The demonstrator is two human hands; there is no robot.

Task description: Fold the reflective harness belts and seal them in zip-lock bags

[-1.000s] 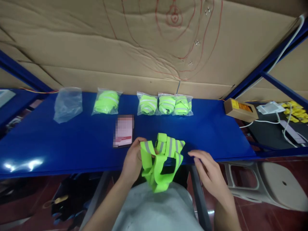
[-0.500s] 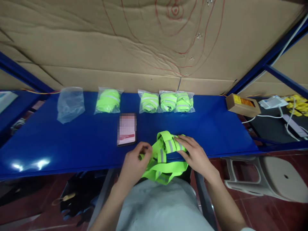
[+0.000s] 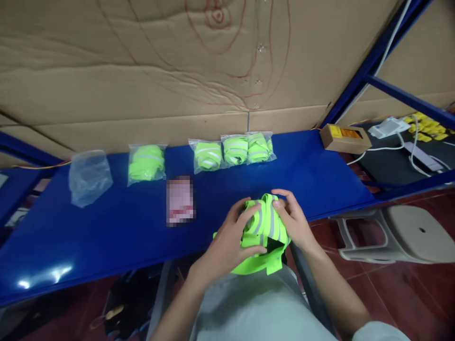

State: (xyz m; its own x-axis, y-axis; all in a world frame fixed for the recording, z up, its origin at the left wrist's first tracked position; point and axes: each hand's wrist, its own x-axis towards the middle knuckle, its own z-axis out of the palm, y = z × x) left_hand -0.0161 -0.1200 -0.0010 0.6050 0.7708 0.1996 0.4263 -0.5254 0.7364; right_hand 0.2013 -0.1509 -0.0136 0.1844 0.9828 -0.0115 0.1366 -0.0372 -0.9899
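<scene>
A neon yellow-green reflective strap (image 3: 272, 222) with grey stripes is bunched into a loose roll at the table's front edge. My left hand (image 3: 232, 237) wraps around its left side, thumb below and fingers above. On the right side, my right hand (image 3: 293, 220) grips the strap's top between thumb and fingers. A loose length of it hangs below the roll, over my lap. Part of the strap is hidden behind my left hand.
Along the back of the blue table (image 3: 138, 241) lie an empty clear bag (image 3: 88, 177) and several bagged strap rolls (image 3: 146, 163). A phone (image 3: 180, 201) lies left of my hands. A cardboard box (image 3: 344, 138) sits at the right end; a plastic stool (image 3: 415, 232) stands beyond.
Both hands have closed in around the strap, which is now gathered into a more compact bundle. My left hand moved right and onto the roll. The camera view has turned slightly.
</scene>
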